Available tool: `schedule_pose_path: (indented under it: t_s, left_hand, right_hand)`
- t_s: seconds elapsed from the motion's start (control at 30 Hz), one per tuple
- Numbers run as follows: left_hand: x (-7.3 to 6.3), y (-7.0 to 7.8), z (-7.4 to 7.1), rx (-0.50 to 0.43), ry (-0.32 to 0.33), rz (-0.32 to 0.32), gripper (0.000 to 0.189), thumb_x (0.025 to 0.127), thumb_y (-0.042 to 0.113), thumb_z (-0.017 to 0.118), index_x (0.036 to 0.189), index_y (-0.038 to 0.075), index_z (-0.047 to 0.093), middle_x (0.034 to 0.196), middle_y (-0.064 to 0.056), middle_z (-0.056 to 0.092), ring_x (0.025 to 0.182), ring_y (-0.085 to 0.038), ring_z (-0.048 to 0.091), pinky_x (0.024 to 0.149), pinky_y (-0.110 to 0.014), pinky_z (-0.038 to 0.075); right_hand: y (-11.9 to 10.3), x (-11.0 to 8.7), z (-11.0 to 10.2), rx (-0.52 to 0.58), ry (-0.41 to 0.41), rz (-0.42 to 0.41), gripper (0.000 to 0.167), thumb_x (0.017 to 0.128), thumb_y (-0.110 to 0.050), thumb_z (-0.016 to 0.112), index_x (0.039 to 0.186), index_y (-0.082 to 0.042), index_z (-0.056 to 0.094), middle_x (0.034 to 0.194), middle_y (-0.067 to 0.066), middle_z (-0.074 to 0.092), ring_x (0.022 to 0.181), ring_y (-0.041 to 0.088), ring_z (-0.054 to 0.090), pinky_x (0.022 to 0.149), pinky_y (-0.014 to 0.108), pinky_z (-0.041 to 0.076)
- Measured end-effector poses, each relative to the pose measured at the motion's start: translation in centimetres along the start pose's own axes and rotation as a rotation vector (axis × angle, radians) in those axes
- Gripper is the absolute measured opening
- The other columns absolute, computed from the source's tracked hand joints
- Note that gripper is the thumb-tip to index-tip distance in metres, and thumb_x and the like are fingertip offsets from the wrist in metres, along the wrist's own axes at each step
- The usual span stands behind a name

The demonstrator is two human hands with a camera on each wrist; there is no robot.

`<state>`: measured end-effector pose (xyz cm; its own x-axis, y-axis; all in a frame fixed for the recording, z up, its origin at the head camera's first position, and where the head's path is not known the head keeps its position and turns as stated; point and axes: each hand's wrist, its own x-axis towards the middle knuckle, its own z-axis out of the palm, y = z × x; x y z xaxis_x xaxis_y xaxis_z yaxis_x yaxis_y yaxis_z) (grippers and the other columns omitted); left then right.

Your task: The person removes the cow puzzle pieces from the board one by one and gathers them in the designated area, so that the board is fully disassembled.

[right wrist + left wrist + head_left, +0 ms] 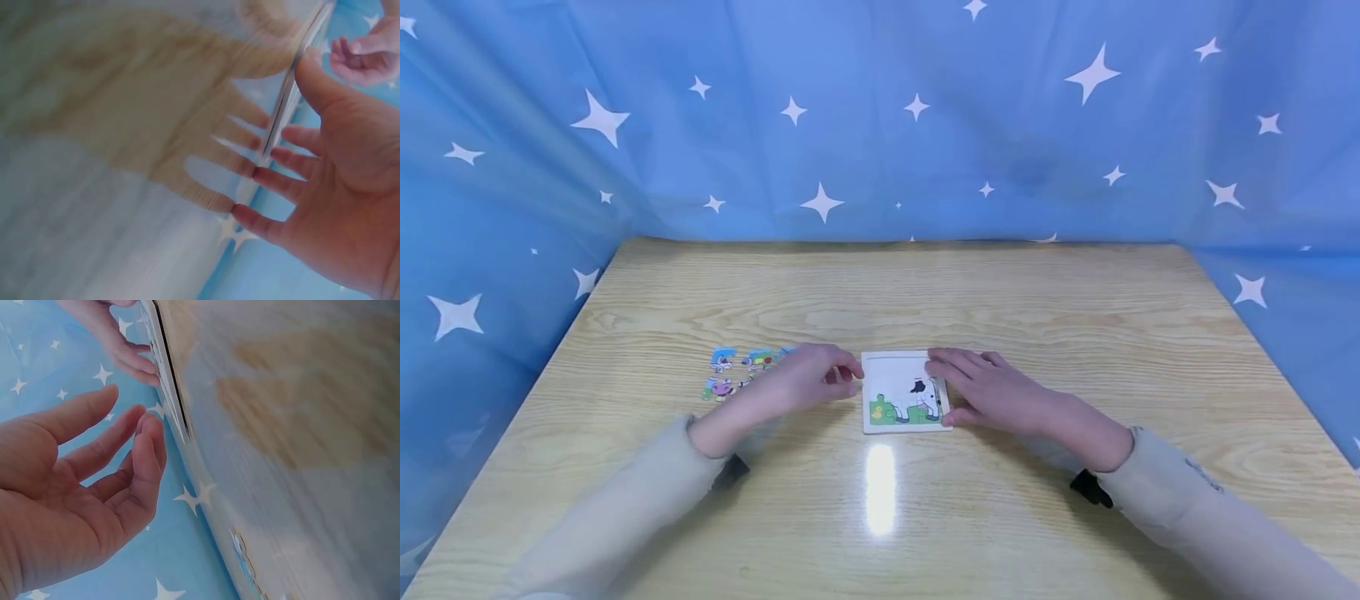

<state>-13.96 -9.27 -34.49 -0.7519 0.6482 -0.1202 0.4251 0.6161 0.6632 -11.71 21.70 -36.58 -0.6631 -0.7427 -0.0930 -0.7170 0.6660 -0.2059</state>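
Note:
A square white puzzle board [883,373] lies on the table, with fitted puzzle pieces [917,414] along its lower part showing green grass, a yellow duckling and part of a black-and-white cow. My right hand [1000,396] rests at the board's right edge, thumb at the lower corner and fingers at the upper one. In the right wrist view the thumb [309,72] touches the board's rim and the other fingers stretch down to the tabletop. Just off the board's left edge hovers my left hand [816,375], fingers loosely bent. The left wrist view shows its thumb apart and nothing held.
Several loose puzzle pieces [722,388] lie left of the board, partly hidden behind my left hand and forearm. The wooden table [880,292] reflects a bright light in front of the board. A blue curtain [880,150] with white stars hangs behind and at the sides.

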Motion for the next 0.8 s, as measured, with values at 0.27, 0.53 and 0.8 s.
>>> schedule_pose_path:
  t_s: [0.27, 0.53, 0.8]
  left_hand:
    - [1.6, 1.2, 0.7, 0.044, -0.046, -0.003, 0.027, 0.093, 0.010, 0.075, 0.119, 0.001, 0.070, 0.100, -0.004, 0.069, 0.084, -0.014, 0.060, 0.079, -0.027, 0.050]
    - [3.5, 2.4, 2.2, 0.122, -0.084, -0.020, 0.034, 0.092, 0.013, 0.079, 0.123, 0.005, 0.069, 0.104, -0.004, 0.064, 0.085, -0.017, 0.054, 0.079, -0.027, 0.046]
    - [4.6, 3.4, 3.3, 0.148, -0.110, -0.039, 0.042, 0.089, 0.015, 0.082, 0.127, 0.006, 0.067, 0.110, -0.006, 0.063, 0.098, -0.022, 0.056, 0.091, -0.036, 0.047]
  right_hand:
    - [0.3, 0.0, 0.3, 0.023, -0.012, 0.029, 0.079, 0.099, -0.048, 0.062, 0.155, 0.000, 0.036, 0.162, 0.018, 0.032, 0.145, 0.039, 0.037, 0.106, 0.064, 0.037]
    - [0.5, 0.0, 0.4, 0.008, -0.002, 0.021, 0.081, 0.097, -0.048, 0.066, 0.155, 0.000, 0.037, 0.162, 0.018, 0.033, 0.145, 0.037, 0.037, 0.106, 0.063, 0.038]
    - [0.4, 0.0, 0.3, 0.001, -0.004, 0.019, 0.077, 0.099, -0.046, 0.064, 0.155, 0.001, 0.038, 0.161, 0.018, 0.034, 0.144, 0.038, 0.039, 0.105, 0.065, 0.039]
